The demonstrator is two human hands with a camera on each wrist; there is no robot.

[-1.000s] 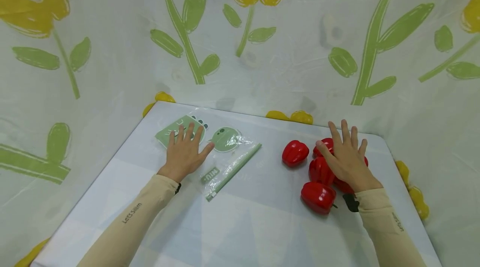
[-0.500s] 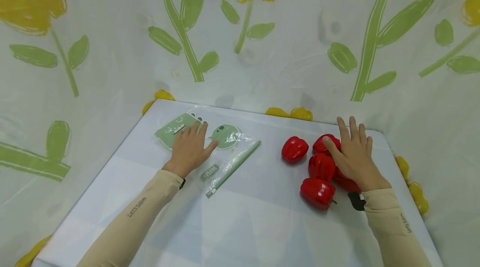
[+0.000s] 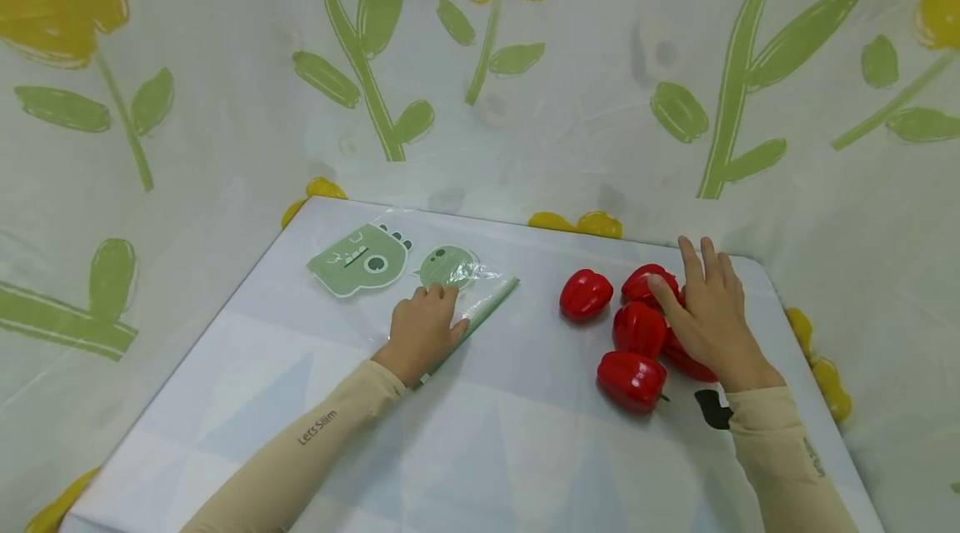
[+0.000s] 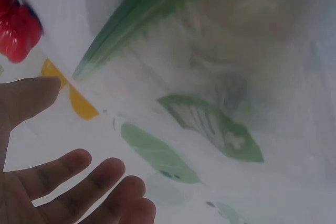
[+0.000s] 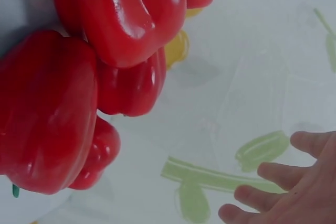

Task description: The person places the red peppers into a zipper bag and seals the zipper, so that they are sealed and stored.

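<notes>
A clear plastic zip bag with green cartoon prints lies flat on the left part of the table. My left hand is over the bag's lower part, beside its green zip strip. In the left wrist view the thumb stands apart from the other fingers, with nothing between them. Several red bell peppers are clustered on the right, among them a front one with a stem. My right hand hovers by the cluster's right side, fingers extended, partly covering the peppers behind it.
One bell pepper lies a little apart, left of the cluster. A pale cloth covers the table. Behind its far edge hangs a white curtain printed with yellow flowers and green leaves.
My left hand has moved right and toward me, from the bag's printed upper part to the zip strip, its fingers more bent. My right hand has shifted slightly right, still extended.
</notes>
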